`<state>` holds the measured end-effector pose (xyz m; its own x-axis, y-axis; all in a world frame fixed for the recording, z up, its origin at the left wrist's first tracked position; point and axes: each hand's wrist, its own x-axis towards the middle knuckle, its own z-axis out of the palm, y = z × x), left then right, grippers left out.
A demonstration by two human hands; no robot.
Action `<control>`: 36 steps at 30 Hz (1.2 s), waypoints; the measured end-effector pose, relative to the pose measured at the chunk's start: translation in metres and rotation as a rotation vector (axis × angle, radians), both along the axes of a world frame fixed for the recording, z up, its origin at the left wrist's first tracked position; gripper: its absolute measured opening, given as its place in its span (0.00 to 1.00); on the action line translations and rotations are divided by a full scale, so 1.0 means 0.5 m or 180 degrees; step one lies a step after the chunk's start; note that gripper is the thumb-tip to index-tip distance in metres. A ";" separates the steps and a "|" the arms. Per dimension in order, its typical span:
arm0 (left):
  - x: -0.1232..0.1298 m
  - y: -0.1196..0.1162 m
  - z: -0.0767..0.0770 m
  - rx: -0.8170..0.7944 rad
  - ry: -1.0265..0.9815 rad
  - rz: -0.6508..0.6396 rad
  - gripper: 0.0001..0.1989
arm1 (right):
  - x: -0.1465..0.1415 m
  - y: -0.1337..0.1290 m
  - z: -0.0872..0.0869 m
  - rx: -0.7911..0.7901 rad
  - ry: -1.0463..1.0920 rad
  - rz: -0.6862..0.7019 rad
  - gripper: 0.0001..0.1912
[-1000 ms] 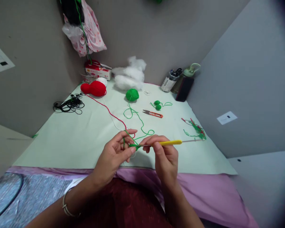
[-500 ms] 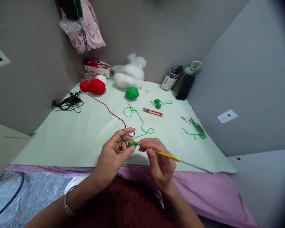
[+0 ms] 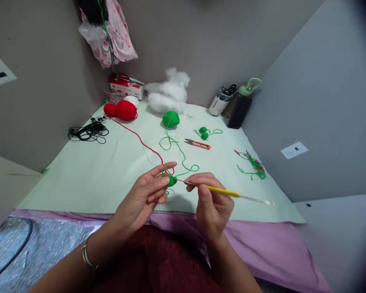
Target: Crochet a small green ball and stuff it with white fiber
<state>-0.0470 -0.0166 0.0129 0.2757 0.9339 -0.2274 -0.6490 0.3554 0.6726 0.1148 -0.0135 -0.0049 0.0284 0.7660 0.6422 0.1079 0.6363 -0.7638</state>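
Note:
A small green crochet piece (image 3: 172,180) is pinched between the thumb and fingers of my left hand (image 3: 146,191), with the forefinger stretched out above it. My right hand (image 3: 213,201) is closed around a crochet hook (image 3: 223,191) with a yellow handle. The hook's thin metal tip meets the right side of the piece; whether it sits inside a stitch is too small to tell. Green yarn (image 3: 184,156) trails in loops from a green yarn ball (image 3: 171,119) to my left hand. A red yarn strand (image 3: 146,145) runs close to the left fingers.
Orange thread snips (image 3: 197,144) lie beyond my hands, near two small green pieces (image 3: 204,135). Red yarn (image 3: 125,110), tangled black cord (image 3: 90,131) and white stuffing (image 3: 167,95) are farther back. Yarn scraps (image 3: 256,166), a phone (image 3: 239,112) and a pen cup (image 3: 218,102) occupy the right.
The crochet piece has turned in my left hand and shows more of its rounded side. My right hand has drawn slightly right and back with the hook, exposing more of its metal shaft.

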 end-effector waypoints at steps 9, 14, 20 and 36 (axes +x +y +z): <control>0.026 -0.011 -0.014 0.0483 0.0521 0.0485 0.22 | -0.013 -0.001 -0.015 0.0465 -0.0808 -0.0295 0.18; 0.018 -0.002 -0.010 -0.0240 -0.0062 -0.0024 0.19 | -0.006 -0.002 -0.022 0.0615 -0.0774 -0.0430 0.19; 0.018 0.000 -0.007 0.0114 0.0177 0.0234 0.20 | -0.004 0.007 0.009 -0.0345 0.0354 0.0158 0.10; 0.004 -0.009 -0.019 0.0564 0.0952 0.0337 0.16 | 0.006 0.009 0.014 -0.0881 0.0508 0.0539 0.11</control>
